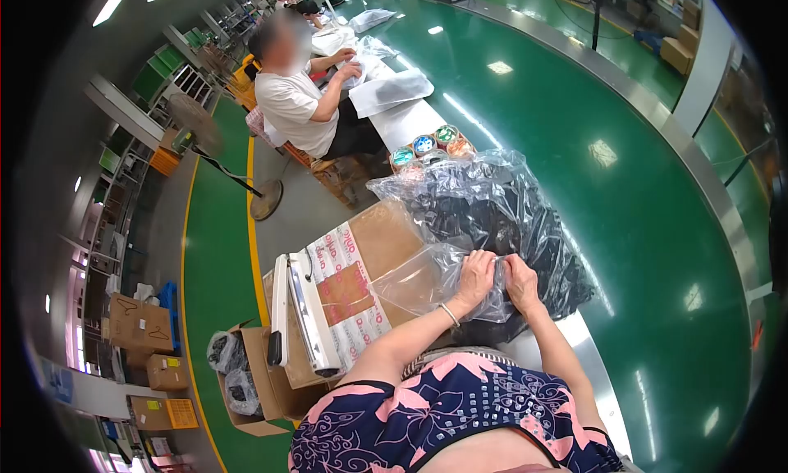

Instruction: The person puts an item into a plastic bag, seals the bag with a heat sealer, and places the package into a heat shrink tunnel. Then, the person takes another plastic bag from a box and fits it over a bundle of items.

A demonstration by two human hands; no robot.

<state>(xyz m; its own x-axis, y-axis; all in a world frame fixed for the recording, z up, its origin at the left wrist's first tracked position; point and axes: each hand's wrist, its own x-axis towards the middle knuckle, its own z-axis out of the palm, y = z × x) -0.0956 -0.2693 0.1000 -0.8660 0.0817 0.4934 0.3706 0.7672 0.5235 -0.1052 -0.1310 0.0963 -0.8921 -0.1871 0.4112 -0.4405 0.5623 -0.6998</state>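
My left hand (475,280), with a bracelet at its wrist, has its fingers closed on a clear plastic bag (414,278). Close beside it, my right hand (520,284) pinches the same bag, its fingers bent together. Part of the bag stretches left over the cardboard; what the fingertips grip exactly is partly hidden. Behind and right of both hands lies a large clear plastic sheet or bag over black contents (501,198), whose kind I cannot make out. To the left, a long white bar-shaped device, resembling a bag sealer (310,321), rests on a cardboard box (386,235).
Round tubs with colourful contents (424,145) stand beyond the black pile. A co-worker in a white shirt (287,104) sits farther along the table, handling plastic. An open carton (275,370) with plastic-wrapped items stands at lower left, and a fan (197,124) behind.
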